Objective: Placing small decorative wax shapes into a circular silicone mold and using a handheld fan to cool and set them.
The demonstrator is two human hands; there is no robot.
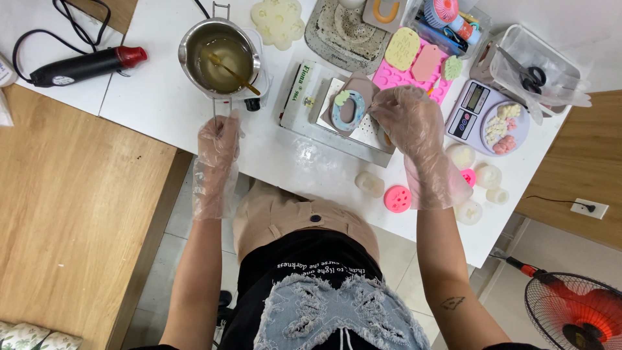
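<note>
With the left hand [219,135] gripping the handle of the pot [220,55] of melted wax on the table [162,97] and the right fingers [389,107] pinched at the oval mould [350,110], divided attention could tip the pot, spilling hot wax.

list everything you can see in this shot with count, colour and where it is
metal pot: one, silver, yellowish liquid and a stirrer inside, on a small hot plate, table top left
heat gun: one, black with red tip, far left
oval mould: one, brownish with blue ring, table centre
pink mould tray: one, right of centre, top
kitchen scale: one, pale lilac, small pink and cream pieces on it, right
scissors: one pair, black, in clear tub
round pink mould: one, near table edge
fan: one, red and black, bottom right
left hand: clear glove, on pot handle
right hand: clear glove, at oval mould
</note>
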